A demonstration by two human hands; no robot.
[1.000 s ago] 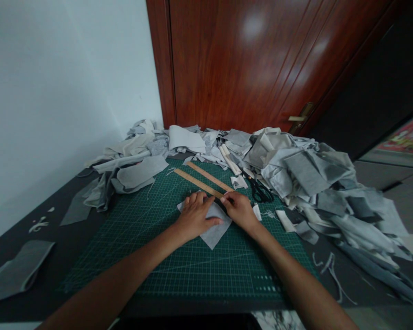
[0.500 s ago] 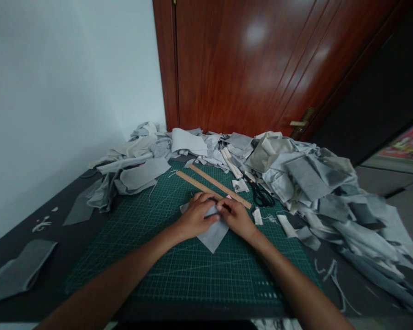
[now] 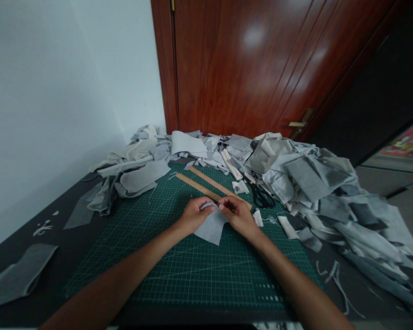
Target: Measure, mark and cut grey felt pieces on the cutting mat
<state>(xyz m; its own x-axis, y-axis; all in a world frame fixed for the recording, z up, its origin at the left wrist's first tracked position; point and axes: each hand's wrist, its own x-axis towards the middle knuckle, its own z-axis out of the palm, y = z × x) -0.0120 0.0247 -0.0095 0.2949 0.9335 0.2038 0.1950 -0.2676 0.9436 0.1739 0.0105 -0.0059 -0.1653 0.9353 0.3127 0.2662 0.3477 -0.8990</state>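
Note:
A small piece of grey fabric (image 3: 210, 229) hangs between my hands above the green cutting mat (image 3: 179, 275). My left hand (image 3: 193, 215) pinches its upper left edge, thumb on the near side. At its upper right edge, the thumb and fingers of my right hand (image 3: 237, 212) are pressed together on the cloth. The fingertips of both hands almost meet; whatever lies between them is too small to make out. Just beyond my hands lie two wooden rulers (image 3: 197, 184), slanting across the mat.
Black-handled scissors (image 3: 261, 196) lie right of the rulers. Heaps of grey and white fabric scraps (image 3: 306, 172) line the back and right, with another pile (image 3: 137, 176) at left. A folded grey cloth (image 3: 24, 270) rests at the table's left. Behind stands a wooden door (image 3: 234, 68).
Both hands have gone from lying over the fabric to pinching its upper edge. The fabric has turned and been lifted, its lower corner shifting slightly.

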